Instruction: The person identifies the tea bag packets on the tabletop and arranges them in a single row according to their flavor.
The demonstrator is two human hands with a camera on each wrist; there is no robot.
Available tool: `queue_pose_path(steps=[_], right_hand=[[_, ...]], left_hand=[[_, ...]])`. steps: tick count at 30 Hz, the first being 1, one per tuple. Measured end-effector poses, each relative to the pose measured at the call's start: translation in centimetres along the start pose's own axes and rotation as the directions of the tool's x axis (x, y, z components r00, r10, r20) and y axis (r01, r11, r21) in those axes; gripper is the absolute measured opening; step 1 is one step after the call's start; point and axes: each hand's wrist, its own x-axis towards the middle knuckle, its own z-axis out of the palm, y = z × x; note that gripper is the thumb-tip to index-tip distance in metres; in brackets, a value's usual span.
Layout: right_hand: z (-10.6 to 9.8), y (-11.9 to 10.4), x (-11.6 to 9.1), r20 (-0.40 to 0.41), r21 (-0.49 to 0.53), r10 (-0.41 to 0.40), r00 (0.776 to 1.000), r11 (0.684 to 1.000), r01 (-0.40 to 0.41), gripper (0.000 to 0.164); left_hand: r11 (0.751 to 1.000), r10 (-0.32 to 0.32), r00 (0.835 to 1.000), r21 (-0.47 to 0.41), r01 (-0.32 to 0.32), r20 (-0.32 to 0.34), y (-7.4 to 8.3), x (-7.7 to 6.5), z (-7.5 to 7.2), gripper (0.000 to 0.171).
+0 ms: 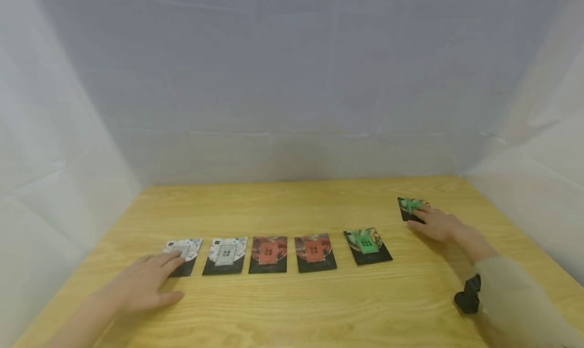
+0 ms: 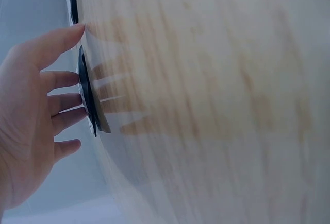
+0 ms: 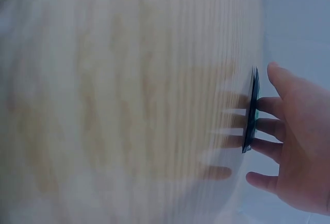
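Several flat packets with black lower parts lie on the wooden table. My left hand (image 1: 148,282) touches the leftmost white-and-black packet (image 1: 187,268) with outstretched fingertips, its thumb apart from it. At the far right, my right hand (image 1: 435,224) rests straight fingers on a green-and-black packet (image 1: 405,213), partly covering it. The left wrist view has the fingers meeting the packet's (image 2: 88,92) face, and in the right wrist view the fingertips touch the other packet (image 3: 251,113). Neither hand is curled round anything.
Between the hands lie a second white packet (image 1: 225,256), two red packets (image 1: 268,255) and a slightly turned green packet (image 1: 367,246), roughly in a row. The wooden table (image 1: 292,307) is bounded by pale sheeting (image 1: 292,84) at the back and sides. A black device (image 1: 468,296) sits at the right wrist.
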Motion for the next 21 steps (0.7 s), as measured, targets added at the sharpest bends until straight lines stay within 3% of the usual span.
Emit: queue_pose_path(steps=[6,15,21], right_hand=[[0.3,-0.1,-1.0,0.003,-0.025,-0.063,0.998,0.998,0.063,0.068],[0.5,-1.4,-3.1,0.055,0.022,-0.117,0.992,0.993,0.116,0.069],[0.7,-2.1,-4.4,0.038,0.015,-0.169,0.985,0.986,0.169,0.064]], left_hand=[[1.000,-0.006,1.000,0.000,0.006,-0.008,0.1,-0.1,0.1,0.073],[1.000,-0.004,0.999,0.019,0.005,-0.032,0.1,-0.1,0.2,0.074],[1.000,-0.005,1.000,0.019,0.005,-0.030,0.0,-0.1,0.1,0.075]])
